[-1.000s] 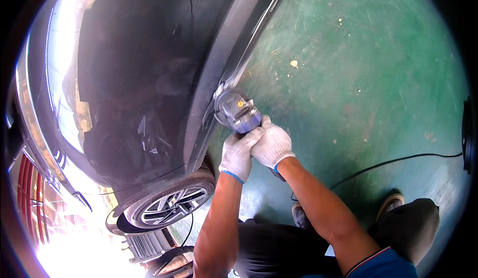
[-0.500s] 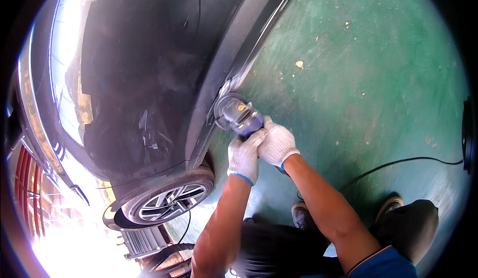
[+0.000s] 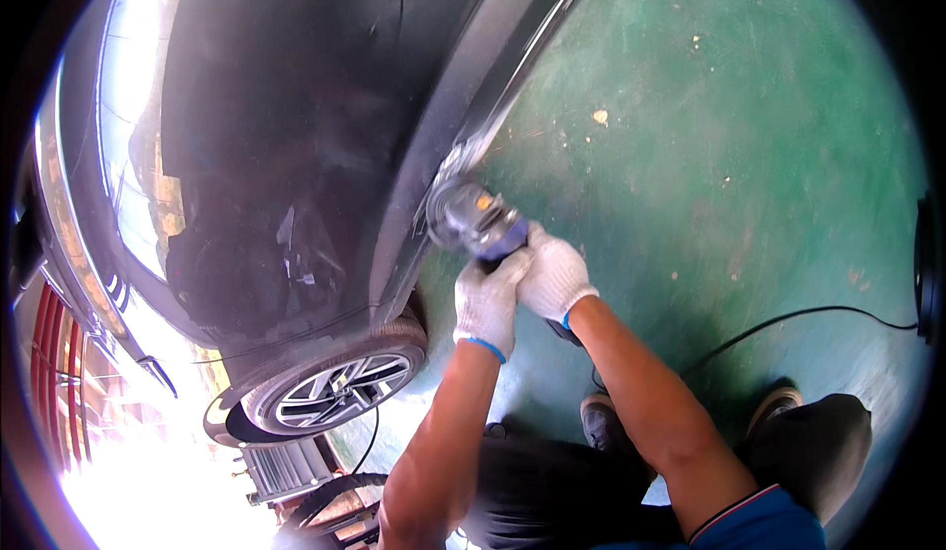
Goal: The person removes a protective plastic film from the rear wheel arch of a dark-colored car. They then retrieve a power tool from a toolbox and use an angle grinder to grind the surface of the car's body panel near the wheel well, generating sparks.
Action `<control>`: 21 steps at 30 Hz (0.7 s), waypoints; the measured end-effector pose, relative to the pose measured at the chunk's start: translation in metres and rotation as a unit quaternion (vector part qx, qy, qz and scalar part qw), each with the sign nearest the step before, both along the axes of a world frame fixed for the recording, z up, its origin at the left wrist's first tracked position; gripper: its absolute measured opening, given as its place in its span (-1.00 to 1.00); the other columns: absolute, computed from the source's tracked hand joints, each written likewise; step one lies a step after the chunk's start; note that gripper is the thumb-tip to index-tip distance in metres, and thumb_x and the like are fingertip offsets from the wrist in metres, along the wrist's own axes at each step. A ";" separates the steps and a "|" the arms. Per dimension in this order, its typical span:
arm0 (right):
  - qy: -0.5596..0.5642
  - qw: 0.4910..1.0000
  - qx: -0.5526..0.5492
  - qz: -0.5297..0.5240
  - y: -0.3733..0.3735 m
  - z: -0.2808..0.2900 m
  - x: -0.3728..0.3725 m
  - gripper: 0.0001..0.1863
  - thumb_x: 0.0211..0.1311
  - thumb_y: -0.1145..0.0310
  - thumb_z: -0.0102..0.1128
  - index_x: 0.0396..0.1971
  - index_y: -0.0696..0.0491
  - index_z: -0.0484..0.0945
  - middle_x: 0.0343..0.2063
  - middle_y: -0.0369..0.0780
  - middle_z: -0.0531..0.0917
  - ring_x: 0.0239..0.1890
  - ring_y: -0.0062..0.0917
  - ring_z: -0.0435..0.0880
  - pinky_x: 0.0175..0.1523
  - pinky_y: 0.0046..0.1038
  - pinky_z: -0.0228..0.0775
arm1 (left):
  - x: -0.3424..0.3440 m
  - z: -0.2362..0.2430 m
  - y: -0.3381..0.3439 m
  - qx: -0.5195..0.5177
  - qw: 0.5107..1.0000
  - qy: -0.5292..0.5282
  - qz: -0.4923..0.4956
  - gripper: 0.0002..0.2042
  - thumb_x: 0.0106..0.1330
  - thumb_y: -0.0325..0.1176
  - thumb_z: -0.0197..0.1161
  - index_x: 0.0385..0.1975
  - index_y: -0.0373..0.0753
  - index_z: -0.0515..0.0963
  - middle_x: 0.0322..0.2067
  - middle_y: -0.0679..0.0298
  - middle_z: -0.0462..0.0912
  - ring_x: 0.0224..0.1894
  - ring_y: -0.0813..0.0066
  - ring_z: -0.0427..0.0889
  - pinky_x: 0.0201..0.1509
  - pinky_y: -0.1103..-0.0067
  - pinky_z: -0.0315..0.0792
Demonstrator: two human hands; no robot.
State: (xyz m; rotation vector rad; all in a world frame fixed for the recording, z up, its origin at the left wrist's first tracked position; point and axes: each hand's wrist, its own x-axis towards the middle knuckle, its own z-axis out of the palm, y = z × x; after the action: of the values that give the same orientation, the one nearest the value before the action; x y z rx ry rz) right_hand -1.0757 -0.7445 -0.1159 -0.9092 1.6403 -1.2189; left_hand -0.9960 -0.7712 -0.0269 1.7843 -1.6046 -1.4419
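We have the tool (image 3: 483, 223), whose dark round head (image 3: 451, 213) is at the scuffed lower edge (image 3: 459, 160) of the dark car (image 3: 286, 146), and we cannot tell whether this head touches it. The left hand (image 3: 487, 304) and the right hand (image 3: 555, 274), both gloved in white, are side by side and touching, and the grip of each is closed around the tool's body, although some fingers are hidden from us. To the left of our hands we see the wheel (image 3: 345, 392), and on the right a black cable (image 3: 828, 309) runs over the green floor (image 3: 670, 156).
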 end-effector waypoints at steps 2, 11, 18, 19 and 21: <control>0.023 1.000 0.000 0.012 0.000 0.000 0.004 -0.47 0.02 0.21 0.31 -0.04 0.20 0.45 -0.29 0.14 0.70 -0.16 0.04 0.71 -0.05 -0.08 0.56 | 0.003 -0.003 0.002 0.004 1.000 0.010 0.018 -0.58 0.27 -0.28 0.40 0.02 -0.43 0.56 -0.13 0.21 0.66 -0.13 0.51 0.62 -0.06 0.56 0.49; 0.021 1.000 -0.015 -0.006 -0.001 -0.002 -0.007 -0.46 0.04 0.19 0.29 -0.01 0.18 0.45 -0.31 0.14 0.70 -0.16 0.06 0.71 -0.02 -0.06 0.55 | -0.001 -0.010 -0.001 -0.017 1.000 0.020 0.012 -0.58 0.27 -0.32 0.42 0.01 -0.48 0.55 -0.10 0.17 0.67 -0.10 0.52 0.58 0.06 0.55 0.46; 0.013 0.998 0.003 0.054 -0.001 0.007 -0.007 -0.46 -0.01 0.21 0.33 -0.04 0.17 0.45 -0.30 0.13 0.70 -0.14 0.03 0.71 0.00 -0.08 0.55 | -0.001 -0.006 0.005 -0.013 0.997 0.033 0.072 -0.59 0.24 -0.31 0.44 -0.02 -0.46 0.56 -0.15 0.16 0.68 -0.13 0.51 0.59 0.01 0.54 0.47; 0.005 0.999 -0.004 0.032 0.000 0.005 -0.005 -0.47 -0.01 0.21 0.33 -0.05 0.17 0.45 -0.29 0.13 0.70 -0.14 0.03 0.71 0.00 -0.08 0.55 | -0.002 -0.005 0.006 -0.017 0.998 0.030 0.061 -0.59 0.24 -0.32 0.44 -0.02 -0.47 0.56 -0.15 0.16 0.68 -0.13 0.51 0.59 0.00 0.54 0.47; -0.013 1.000 -0.019 -0.012 0.001 0.001 -0.001 -0.47 -0.01 0.21 0.32 -0.06 0.17 0.46 -0.29 0.13 0.70 -0.13 0.02 0.71 0.01 -0.08 0.55 | -0.001 -0.006 0.005 -0.026 0.999 0.024 0.040 -0.59 0.23 -0.33 0.44 -0.02 -0.47 0.56 -0.15 0.16 0.68 -0.14 0.51 0.59 -0.01 0.54 0.48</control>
State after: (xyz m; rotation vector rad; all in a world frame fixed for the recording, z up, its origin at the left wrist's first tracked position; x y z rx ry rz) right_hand -1.0766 -0.7434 -0.1147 -0.8960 1.6171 -1.2779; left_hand -0.9974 -0.7658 -0.0328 1.7511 -1.5157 -1.3829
